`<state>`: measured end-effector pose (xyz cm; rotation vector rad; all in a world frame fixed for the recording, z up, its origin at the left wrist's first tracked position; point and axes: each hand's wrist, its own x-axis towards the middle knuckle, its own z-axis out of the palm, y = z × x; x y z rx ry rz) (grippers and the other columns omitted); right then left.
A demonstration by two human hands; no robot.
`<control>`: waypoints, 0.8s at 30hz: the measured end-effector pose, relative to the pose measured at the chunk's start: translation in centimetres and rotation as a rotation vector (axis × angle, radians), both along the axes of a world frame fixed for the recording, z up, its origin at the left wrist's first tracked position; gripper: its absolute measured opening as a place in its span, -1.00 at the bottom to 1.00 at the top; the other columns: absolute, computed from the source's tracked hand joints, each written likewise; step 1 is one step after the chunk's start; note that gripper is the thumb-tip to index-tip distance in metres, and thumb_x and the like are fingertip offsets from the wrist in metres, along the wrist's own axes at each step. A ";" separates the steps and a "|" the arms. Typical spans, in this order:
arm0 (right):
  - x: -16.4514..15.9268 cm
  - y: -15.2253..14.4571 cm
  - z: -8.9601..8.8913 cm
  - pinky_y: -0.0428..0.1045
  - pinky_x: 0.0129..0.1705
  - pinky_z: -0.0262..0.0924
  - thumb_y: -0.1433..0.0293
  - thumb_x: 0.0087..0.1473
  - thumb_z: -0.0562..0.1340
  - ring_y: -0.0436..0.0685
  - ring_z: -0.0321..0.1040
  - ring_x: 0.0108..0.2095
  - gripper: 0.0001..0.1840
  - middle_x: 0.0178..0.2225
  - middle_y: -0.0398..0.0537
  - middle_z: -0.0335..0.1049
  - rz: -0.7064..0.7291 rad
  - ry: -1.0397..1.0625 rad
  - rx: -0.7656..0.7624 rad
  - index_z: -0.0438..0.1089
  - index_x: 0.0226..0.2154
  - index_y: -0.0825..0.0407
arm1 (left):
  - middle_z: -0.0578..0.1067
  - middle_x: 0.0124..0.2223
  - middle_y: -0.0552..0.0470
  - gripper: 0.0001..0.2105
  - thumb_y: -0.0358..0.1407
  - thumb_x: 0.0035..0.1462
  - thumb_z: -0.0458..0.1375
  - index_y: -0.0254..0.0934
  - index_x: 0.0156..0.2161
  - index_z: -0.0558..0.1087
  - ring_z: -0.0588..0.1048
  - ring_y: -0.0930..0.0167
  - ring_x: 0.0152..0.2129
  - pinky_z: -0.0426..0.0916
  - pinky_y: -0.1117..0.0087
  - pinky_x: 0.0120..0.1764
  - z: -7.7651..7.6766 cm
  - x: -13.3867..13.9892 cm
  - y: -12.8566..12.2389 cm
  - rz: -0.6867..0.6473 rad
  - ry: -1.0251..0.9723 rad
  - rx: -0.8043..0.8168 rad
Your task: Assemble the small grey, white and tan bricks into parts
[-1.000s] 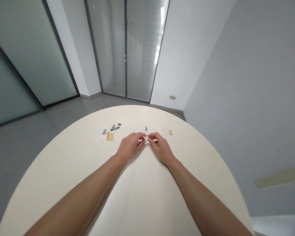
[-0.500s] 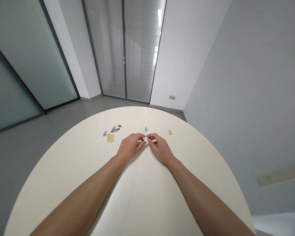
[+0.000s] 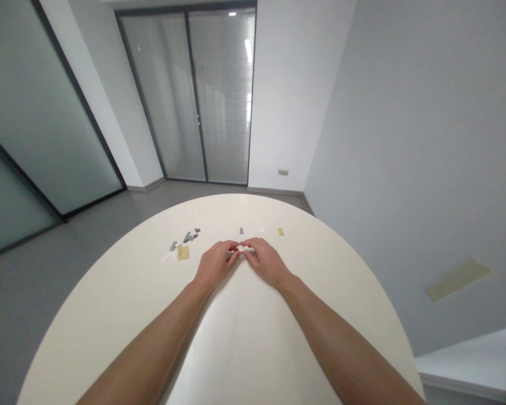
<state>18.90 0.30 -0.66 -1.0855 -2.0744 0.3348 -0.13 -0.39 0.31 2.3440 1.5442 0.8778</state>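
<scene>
Piece [image 3: 242,248] (small and white) is pinched by left hand [image 3: 216,263] and right hand [image 3: 265,261] together at a round table [image 3: 236,349], grey wedge [image 3: 242,230] just beyond, grey bits [image 3: 188,237] and yellow plate [image 3: 184,253] off to the left

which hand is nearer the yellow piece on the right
Right. The right hand is on the near side of the yellow piece and slightly left of it, not touching; the left hand is well farther left, also on the near side.
</scene>
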 end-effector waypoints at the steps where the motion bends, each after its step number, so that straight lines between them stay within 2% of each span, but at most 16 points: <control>1: 0.0 0.0 0.1 0.09 0.06 0.24 0.41 0.25 0.19 0.14 0.38 -0.02 -0.77 -0.07 -0.01 0.50 -0.001 -0.006 -0.002 0.44 -0.05 -0.02 | 0.59 -0.10 0.01 -0.78 -0.22 0.28 0.07 -0.17 -0.04 0.48 0.53 0.31 -0.14 0.39 0.30 -0.10 0.0 0.0 0.0 -0.005 0.003 -0.003; 6: 0.2 1.1 0.9 0.01 -0.16 0.29 0.36 0.21 0.25 0.10 0.47 -0.24 -0.81 -0.19 -0.04 0.56 0.018 -0.031 -0.149 0.50 -0.12 -0.02 | 0.60 -0.11 -0.02 -0.76 -0.21 0.29 0.05 -0.18 -0.03 0.49 0.53 0.29 -0.16 0.38 0.30 -0.14 -0.2 0.0 0.2 -0.008 0.023 -0.011; 11: 0.5 2.7 1.2 -0.04 -0.24 0.29 0.30 0.13 0.32 0.08 0.48 -0.30 -0.81 -0.28 -0.07 0.58 0.090 -0.018 -0.241 0.54 -0.19 0.00 | 0.60 -0.11 -0.04 -0.75 -0.21 0.29 0.04 -0.19 -0.05 0.50 0.53 0.29 -0.15 0.38 0.31 -0.15 -0.3 0.1 0.5 0.022 0.020 -0.017; 17: 0.6 2.1 0.4 0.00 -0.19 0.33 0.33 0.15 0.28 0.08 0.49 -0.30 -0.80 -0.24 -0.09 0.60 0.026 0.069 -0.172 0.56 -0.16 -0.06 | 0.60 -0.09 -0.04 -0.75 -0.20 0.29 0.04 -0.18 -0.05 0.50 0.52 0.28 -0.15 0.39 0.29 -0.12 -0.2 0.2 0.4 0.019 -0.011 -0.039; 24: 1.0 2.0 0.4 -0.01 -0.17 0.33 0.38 0.14 0.29 0.09 0.45 -0.24 -0.85 -0.21 -0.09 0.56 0.043 0.033 -0.063 0.53 -0.20 -0.05 | 0.59 -0.06 -0.03 -0.74 -0.23 0.29 0.04 -0.18 0.00 0.47 0.53 0.29 -0.14 0.38 0.29 -0.10 0.0 0.3 0.1 0.022 -0.001 -0.040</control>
